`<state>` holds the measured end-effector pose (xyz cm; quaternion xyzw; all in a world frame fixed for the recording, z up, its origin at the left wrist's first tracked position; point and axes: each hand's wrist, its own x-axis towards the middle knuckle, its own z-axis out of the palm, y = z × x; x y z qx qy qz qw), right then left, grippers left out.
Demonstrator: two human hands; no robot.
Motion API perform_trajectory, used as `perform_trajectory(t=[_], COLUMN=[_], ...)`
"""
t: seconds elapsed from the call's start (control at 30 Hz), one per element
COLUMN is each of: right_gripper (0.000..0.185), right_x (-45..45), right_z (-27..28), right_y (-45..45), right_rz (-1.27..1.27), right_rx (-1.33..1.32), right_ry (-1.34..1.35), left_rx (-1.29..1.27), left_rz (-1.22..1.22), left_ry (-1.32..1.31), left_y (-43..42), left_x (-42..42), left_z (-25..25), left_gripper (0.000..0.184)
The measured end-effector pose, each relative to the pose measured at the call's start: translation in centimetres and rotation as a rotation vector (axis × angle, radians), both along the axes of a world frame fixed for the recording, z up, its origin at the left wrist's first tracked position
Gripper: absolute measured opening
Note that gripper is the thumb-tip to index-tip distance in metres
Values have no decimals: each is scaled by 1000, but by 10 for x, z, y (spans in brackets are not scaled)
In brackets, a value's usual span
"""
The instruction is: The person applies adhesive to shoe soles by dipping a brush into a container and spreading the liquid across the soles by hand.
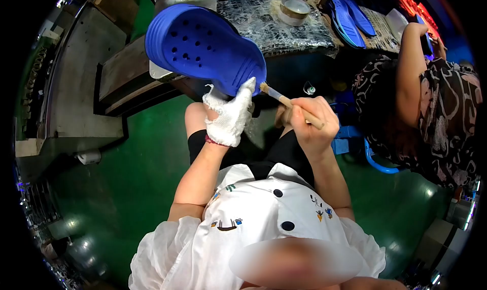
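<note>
My left hand (pixel 231 117), in a worn white knit glove, grips a blue clog (pixel 203 41) by its narrower end. The thumb lies over the ridged part, and the other fingers are hidden behind. Round dark holes dot the clog's broad end, which points up and left. Bare fingers of my right hand (pixel 317 122) are closed around the wooden handle of a brush (pixel 278 95). Its bristle tip is at the edge of the clog's narrow end, close to my left thumb; whether they touch, I cannot tell.
A bench (pixel 248 24) wrapped in plastic and tape stands ahead, with a roll of tape (pixel 294 10) and blue soles (pixel 347 19) on it. A co-worker in a patterned top (pixel 441 112) sits at right. A metal cabinet (pixel 76 82) is at left, near a white roll (pixel 89 156) on the floor.
</note>
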<state>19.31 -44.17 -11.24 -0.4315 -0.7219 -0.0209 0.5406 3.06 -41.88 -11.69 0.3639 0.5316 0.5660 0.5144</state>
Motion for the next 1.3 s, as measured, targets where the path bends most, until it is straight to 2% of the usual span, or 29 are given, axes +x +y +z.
perform_trajectory(t=[0.17, 0.23, 0.37, 0.43, 0.5, 0.57, 0.63, 0.7, 0.8, 0.87, 0.97, 1.03, 1.13, 1.17, 1.2, 1.23, 1.3], right_gripper=[9, 10, 13, 13, 13, 14, 7, 8, 8, 8, 10, 13, 13, 12, 12, 14, 17], right_x=[4, 5, 8, 13, 15, 14, 10, 7, 19, 30, 36, 42, 39, 41, 41, 45, 49], right_z=[1, 5, -3, -4, 0, 1, 3, -3, -10, -25, -61, -103, -154, -170, -173, -175, -180], right_y=[-7, -7, -2, -2, -4, -7, -7, -6, -8, -6, 3, 5, -2, -2, 0, -3, 1], right_rz=[97, 58, 52, 28, -66, -43, 116, 130, -109, -116, -193, -218, -196, -180, -233, -212, -321], right_rx=[-2, 70, 29, 50, 52, 3, 34, 74, -34, -83, -217, -299, -376, -393, -345, -470, -491], right_ry=[37, 11, -13, -36, 18, 72, 33, 32, 113, 328, 626, 560, 555, 559, 441, 500, 397], left_rx=[63, -34, 49, -54, -47, -45, -92, -133, -32, -186, -227, -255, -153, -193, -237, -275, -448], left_rz=[22, -3, -8, 17, 20, 7, -9, -26, 31, -17, -83, -81, -141, -208, -284, -335, -354], left_ry=[108, -3, 22, -11, -44, -66, -71, -78, -47, -221, -348, -432, -430, -428, -425, -438, -273], left_y=[1, -2, 0, -1, -1, -2, -4, -2, 3, 5, 14, 16, 21, 24, 28, 31, 41], left_x=[-2, 1, 6, 6, 5, 5, 7, 9, 5, -1, -11, -11, -2, 1, 6, 12, 35], left_z=[-5, 3, -5, 2, 0, -2, 4, 2, 0, 15, 41, 54, 68, 71, 74, 74, 82], left_gripper=[15, 15, 16, 16, 15, 15, 15, 15, 11, 13, 19, 16, 15, 15, 15, 16, 16])
